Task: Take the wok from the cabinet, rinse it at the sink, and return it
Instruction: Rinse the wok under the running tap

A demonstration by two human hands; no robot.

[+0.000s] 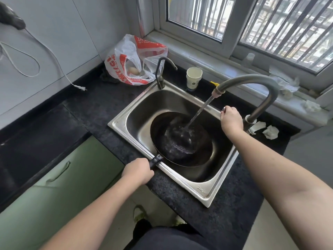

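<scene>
Black speckled counter (225, 210), green cabinet (45, 186) below. Left hand (137, 171) grips the wok (182, 139) handle at the sink's (203, 191) near rim; the wok sits tilted in the basin under running water. Right hand (231, 120) curls on the tap (252, 83) lever. Far edge: paper cup (193, 77), red-and-white bag (133, 59) (print unreadable), barred window (270, 24).
</scene>
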